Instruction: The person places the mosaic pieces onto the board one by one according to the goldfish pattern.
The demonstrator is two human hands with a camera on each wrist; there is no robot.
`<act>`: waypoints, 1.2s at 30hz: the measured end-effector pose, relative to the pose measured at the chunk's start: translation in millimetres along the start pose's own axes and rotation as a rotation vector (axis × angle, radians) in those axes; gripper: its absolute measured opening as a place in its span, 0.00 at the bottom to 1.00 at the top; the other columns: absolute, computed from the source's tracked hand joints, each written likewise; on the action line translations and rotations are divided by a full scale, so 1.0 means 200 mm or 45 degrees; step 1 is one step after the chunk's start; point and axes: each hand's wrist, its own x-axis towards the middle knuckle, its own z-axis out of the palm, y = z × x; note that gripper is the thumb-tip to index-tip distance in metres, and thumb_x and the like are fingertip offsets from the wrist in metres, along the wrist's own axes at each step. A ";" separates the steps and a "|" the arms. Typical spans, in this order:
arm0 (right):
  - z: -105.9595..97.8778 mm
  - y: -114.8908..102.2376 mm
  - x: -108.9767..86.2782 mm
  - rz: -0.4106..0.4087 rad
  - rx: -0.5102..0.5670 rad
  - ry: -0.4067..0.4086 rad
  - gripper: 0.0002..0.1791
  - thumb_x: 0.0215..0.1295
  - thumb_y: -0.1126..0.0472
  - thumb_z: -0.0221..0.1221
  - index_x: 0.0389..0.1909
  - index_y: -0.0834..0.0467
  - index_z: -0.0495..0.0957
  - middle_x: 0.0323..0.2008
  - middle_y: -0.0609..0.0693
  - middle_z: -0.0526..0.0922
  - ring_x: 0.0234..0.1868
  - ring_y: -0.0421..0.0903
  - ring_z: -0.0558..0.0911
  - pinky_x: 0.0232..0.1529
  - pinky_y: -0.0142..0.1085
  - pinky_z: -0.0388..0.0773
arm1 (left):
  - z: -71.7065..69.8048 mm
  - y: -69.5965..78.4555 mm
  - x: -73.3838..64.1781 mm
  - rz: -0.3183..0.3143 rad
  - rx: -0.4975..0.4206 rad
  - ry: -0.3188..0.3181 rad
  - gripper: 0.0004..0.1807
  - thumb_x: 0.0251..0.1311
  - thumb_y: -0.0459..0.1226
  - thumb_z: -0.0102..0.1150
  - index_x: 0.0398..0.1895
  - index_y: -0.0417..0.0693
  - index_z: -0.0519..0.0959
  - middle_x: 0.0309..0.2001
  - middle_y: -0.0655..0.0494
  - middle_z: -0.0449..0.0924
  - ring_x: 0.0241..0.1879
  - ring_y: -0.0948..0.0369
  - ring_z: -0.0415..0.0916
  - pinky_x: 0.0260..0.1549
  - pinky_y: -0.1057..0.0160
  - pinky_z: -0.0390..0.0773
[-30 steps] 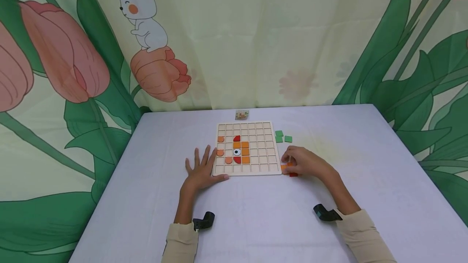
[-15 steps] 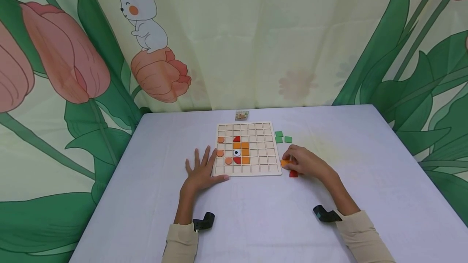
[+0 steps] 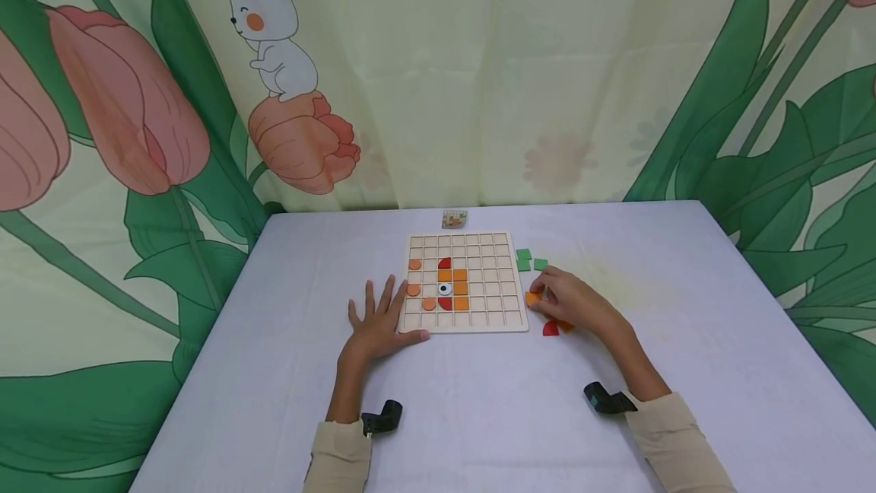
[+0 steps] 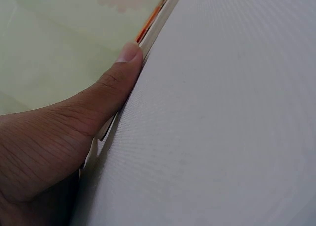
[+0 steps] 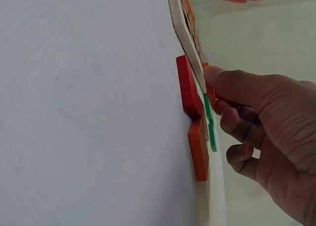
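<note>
A wooden grid board (image 3: 489,319) lies on the table with orange squares, red quarter-rounds, pale orange discs and an eye tile in its cells. My left hand (image 3: 375,332) rests at its front left corner, fingers spread; the left wrist view shows the thumb (image 4: 116,77) lying along the board's edge. Just off the right side, my right hand (image 3: 571,299) pinches an orange square tile (image 3: 531,298) between thumb and fingers. Nearer me, a red quarter-round tile (image 3: 550,328) and another orange tile (image 3: 565,326) lie side by side, partly under that hand in the head view.
Several green square tiles (image 3: 523,265) lie beyond my right hand, beside the board's right edge. A small picture card (image 3: 455,219) sits behind the board near the table's back edge. A flowered curtain (image 3: 438,97) hangs behind the white-covered table (image 3: 479,417).
My right hand has drawn the orange tile slightly away from me, pinching it, and uncovered the red tile and the other orange one. My left hand has stayed in place.
</note>
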 end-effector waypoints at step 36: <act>0.09 -0.18 0.30 -0.107 -0.026 -0.053 0.14 0.62 0.54 0.67 0.43 0.59 0.80 0.37 0.47 0.77 0.34 0.43 0.74 0.38 0.34 0.75 | -0.02 0.01 -0.02 -0.004 -0.013 0.006 0.60 0.47 0.69 0.62 0.79 0.60 0.45 0.79 0.52 0.34 0.75 0.42 0.19 0.63 0.29 0.26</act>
